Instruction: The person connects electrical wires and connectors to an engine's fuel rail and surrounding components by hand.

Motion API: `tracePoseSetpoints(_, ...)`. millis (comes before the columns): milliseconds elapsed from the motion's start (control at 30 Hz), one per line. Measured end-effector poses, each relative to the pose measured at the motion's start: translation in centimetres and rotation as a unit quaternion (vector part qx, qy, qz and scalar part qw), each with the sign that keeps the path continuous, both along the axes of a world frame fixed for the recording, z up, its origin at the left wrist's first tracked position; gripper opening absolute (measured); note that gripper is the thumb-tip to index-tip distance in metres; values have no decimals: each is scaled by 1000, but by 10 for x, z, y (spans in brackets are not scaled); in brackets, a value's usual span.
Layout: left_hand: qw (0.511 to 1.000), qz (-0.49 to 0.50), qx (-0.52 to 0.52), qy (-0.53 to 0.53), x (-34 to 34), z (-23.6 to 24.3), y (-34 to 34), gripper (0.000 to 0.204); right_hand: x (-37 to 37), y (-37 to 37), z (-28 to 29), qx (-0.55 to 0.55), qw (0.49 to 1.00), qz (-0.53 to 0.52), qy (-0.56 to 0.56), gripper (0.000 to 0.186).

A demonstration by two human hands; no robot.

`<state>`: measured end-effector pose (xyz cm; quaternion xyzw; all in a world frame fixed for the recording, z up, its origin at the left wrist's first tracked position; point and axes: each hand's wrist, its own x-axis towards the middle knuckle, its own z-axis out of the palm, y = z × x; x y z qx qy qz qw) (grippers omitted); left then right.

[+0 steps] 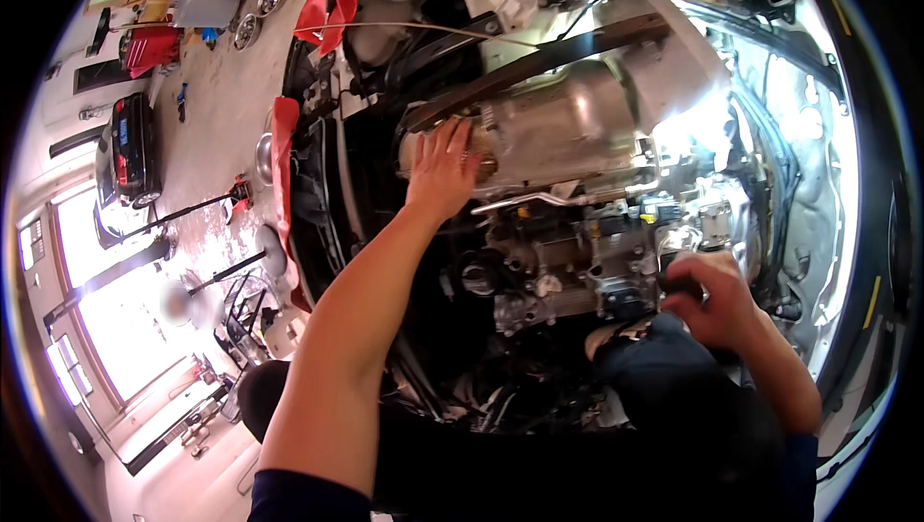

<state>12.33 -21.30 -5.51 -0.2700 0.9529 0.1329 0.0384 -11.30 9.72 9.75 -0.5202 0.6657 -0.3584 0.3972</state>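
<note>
A brown bar [549,66] blocks the way beyond the left hand [446,170]; between left forearm [346,330] and engine parts [558,267] lies a dark gap [433,277].

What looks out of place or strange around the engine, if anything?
The long brown bar near the left hand: its dark, rusty-looking surface stands out against the silvery metal cover. It may belong there, though. I see no clear spill or breakage.

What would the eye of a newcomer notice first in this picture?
Probably the large, shiny metal casing at upper centre, with the person's left hand at its left end. Then a bright red strip at upper left, and a black car near the left edge.
</note>
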Motion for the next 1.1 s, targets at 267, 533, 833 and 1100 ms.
tracePoseSetpoints(267,994,-85,52,38,6,-36,-28,60,76,-39,-33,244,945,167,137,31)
tracePoseSetpoints(533,992,-101,66,45,3,-31,-28,65,104,-58,-32,297,942,73,142,29)
tracePoseSetpoints(833,977,-166,28,128,9,-31,-43,69,110,-56,-8,369,900,71,219,35)
tracePoseSetpoints(1100,924,-294,102,224,-2,-37,-59,67,158,-78,-62,430,875,-23,220,48)
